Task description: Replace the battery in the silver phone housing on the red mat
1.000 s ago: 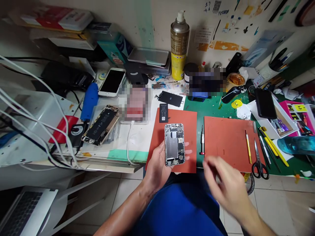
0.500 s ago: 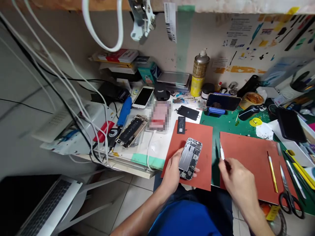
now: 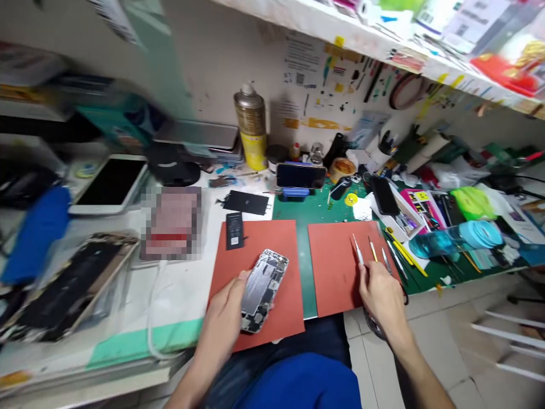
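Note:
In my left hand (image 3: 225, 309) is an opened smartphone (image 3: 261, 287), tilted, with its bare metal frame and circuit board facing up. It is held over the left red-brown mat (image 3: 285, 238). My right hand (image 3: 381, 292) is closed on a slim pen-like tool (image 3: 358, 250) with a pale textured handle and a thin tip, over the right red-brown mat (image 3: 330, 267). A gold-handled tool (image 3: 373, 250) lies just beyond that hand, and scissors (image 3: 374, 325) are partly hidden beneath it. Above the phone lies a loose black battery (image 3: 234, 230), near a flat black panel (image 3: 246, 202).
A phone on a blue stand (image 3: 300, 177) and a spray can (image 3: 250, 128) stand at the back. Another opened phone (image 3: 72, 284) and a white phone (image 3: 111, 183) lie at left. To the right are yellow tweezers (image 3: 406, 253) and a blue bottle (image 3: 455, 238). A shelf edge (image 3: 340, 42) overhangs.
The view has turned right, bringing the bottle into sight. My right hand has carried the slim tool rightward across the right mat, close to the gold-handled tool. My left hand still holds the phone.

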{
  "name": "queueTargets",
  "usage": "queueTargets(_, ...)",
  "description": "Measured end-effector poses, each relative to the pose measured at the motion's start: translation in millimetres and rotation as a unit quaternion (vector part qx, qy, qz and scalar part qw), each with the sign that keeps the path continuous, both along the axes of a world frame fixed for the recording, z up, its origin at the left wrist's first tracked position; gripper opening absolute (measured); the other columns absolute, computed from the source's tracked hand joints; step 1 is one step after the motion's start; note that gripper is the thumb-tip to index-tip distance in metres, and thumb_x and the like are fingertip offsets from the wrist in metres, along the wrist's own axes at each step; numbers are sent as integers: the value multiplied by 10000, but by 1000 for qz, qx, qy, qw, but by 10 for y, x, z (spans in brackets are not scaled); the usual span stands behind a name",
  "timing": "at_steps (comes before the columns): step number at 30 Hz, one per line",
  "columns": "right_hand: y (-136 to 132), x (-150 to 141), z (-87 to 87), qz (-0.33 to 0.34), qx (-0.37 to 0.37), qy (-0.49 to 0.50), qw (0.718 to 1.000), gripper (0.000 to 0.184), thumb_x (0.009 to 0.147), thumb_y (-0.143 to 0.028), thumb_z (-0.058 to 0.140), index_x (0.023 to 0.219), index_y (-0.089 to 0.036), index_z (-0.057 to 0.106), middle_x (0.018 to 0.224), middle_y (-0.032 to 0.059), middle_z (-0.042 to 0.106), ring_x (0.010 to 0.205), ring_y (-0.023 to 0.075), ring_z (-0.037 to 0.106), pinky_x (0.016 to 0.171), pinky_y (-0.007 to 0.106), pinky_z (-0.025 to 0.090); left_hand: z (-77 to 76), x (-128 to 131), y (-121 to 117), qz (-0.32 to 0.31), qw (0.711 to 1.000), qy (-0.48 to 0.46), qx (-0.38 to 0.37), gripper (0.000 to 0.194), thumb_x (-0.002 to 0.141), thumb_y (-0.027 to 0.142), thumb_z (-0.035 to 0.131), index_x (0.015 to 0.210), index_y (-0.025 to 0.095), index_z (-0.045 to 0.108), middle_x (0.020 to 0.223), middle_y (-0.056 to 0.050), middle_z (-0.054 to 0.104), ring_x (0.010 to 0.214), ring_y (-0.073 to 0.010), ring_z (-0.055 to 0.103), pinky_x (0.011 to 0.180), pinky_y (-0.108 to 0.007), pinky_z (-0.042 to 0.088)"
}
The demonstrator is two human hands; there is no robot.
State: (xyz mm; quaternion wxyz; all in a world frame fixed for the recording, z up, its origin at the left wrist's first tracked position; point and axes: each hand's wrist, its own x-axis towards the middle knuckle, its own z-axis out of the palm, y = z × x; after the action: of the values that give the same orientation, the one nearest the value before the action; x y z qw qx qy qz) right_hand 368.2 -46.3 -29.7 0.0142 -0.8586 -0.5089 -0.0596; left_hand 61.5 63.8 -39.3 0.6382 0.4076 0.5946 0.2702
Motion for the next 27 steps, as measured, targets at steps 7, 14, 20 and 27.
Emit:
queueTargets(7,99,27,12,-55,16,34,998,252,1079,-261,505,887,-166,638,862,115,691,616,187,628,559,302,288,134,50,183,-129,974,129,135,611,1046,640,385,1282,221,762,1332,-81,774,1251,-331,682,1032,-385,528)
queueTargets(14,118,-284,159,20,90,200,976,470,1143,-469,348,1091,-176,713,1005,133,732,896,242,714,772,339,540,178,175,107,-91,988,56,109,565,1047,573,403,1275,209,770,1296,-73,781,1228,-305,683,995,-354,538)
queueTargets(20,388,-795,91,40,96,753,649,471,1067,-601,565,1164,-169,729,670,16,709,519,136,557,518,265,462,190,357,-120,-46,997,-28,57,505,1022,519,447,1171,209,817,1218,-87,809,1151,-296,730,992,-377,578)
queueTargets(27,593,-791,128,8,151,785,601,391,1006,-569,688,908,-190,705,637,11,692,523,127,589,481,239,441,237,257,-471,41,970,-231,-68,593,881,563,778,1301,148,726,1192,-162,803,1099,-362,778,942,-511,650)
